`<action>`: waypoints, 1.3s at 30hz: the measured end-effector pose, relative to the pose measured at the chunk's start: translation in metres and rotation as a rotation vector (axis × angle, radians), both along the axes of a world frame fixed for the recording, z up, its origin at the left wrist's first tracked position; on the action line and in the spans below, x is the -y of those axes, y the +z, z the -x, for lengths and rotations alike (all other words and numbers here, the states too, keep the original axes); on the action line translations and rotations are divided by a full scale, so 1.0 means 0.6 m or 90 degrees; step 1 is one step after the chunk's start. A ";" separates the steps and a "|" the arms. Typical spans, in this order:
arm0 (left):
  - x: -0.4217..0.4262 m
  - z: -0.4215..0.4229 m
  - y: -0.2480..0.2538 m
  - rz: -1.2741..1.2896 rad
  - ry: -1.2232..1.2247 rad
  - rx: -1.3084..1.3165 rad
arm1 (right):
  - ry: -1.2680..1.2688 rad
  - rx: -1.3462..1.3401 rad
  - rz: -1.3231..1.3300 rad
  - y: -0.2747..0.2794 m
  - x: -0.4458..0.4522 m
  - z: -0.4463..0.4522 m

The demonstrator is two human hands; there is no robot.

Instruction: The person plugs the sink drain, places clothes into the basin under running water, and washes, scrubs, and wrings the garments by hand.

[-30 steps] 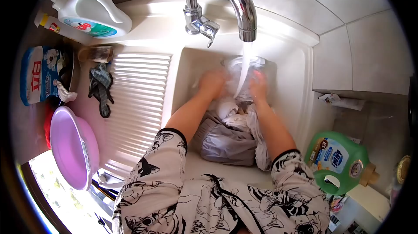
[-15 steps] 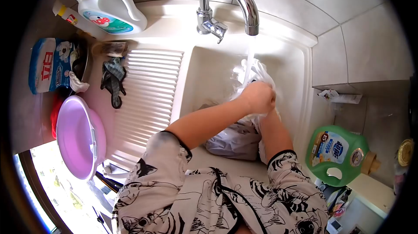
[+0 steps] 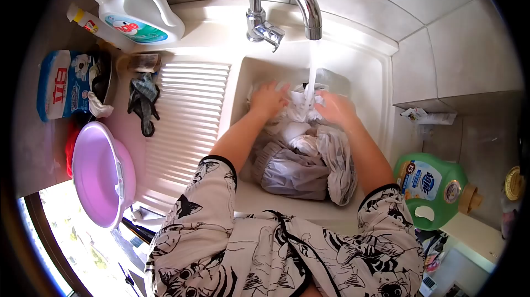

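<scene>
Water runs from the chrome faucet (image 3: 312,31) onto wet white cloth (image 3: 301,110) in the sink basin (image 3: 372,90). My left hand (image 3: 269,100) is at the left of the stream, fingers apart, over the cloth's left edge. On the stream's other side, my right hand (image 3: 334,107) touches the white cloth, its fingers spread and partly lost in the splash. Grey cloth (image 3: 292,171) lies bunched nearer to me, below both hands.
Left of the basin is a ribbed washboard (image 3: 185,126) with dark gloves (image 3: 143,101) beside it. A purple basin (image 3: 96,173), a white jug (image 3: 138,12) and a blue-white pack (image 3: 65,84) stand farther left. A green detergent bottle (image 3: 428,189) is at the right.
My left hand has moved back left from over my right hand, and the two are now apart. The white cloth has dropped from the bunch at my hands and lies spread under the stream.
</scene>
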State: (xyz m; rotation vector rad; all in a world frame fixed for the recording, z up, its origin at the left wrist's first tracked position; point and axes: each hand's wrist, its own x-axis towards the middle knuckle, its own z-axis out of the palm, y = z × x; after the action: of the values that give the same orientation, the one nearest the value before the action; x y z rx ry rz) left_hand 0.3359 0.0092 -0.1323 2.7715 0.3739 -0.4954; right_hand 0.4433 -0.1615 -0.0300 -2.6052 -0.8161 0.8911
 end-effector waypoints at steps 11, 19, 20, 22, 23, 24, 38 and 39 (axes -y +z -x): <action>-0.018 0.026 -0.102 0.159 0.091 0.083 | 0.029 -0.076 -0.418 0.081 -0.193 0.086; -0.015 0.022 0.003 -0.015 -0.092 -0.041 | 0.185 0.100 -0.512 -0.010 -0.153 0.046; -0.012 0.026 0.027 -0.046 -0.089 -0.009 | 0.149 0.111 -0.474 -0.032 -0.129 0.040; -0.010 0.016 0.014 -0.001 0.029 -0.011 | 0.007 0.153 -0.225 -0.068 -0.081 0.035; 0.002 0.013 0.028 0.071 0.123 0.034 | -0.090 0.185 -0.017 -0.077 -0.062 0.035; 0.028 0.018 0.011 0.073 0.119 0.030 | -0.095 0.182 -0.014 -0.099 -0.043 0.036; 0.024 0.013 -0.034 -0.018 -0.030 0.013 | 0.021 0.278 0.144 -0.265 -0.015 -0.017; 0.016 0.019 -0.047 -0.025 -0.089 0.020 | 0.099 0.312 0.162 -0.256 -0.011 -0.021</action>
State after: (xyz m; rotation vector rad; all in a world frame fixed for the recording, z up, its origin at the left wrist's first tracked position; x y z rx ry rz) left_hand 0.3243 -0.0002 -0.1603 2.8526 0.1859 -0.4809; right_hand 0.4556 -0.1548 -0.1839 -3.0777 -1.1004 0.4066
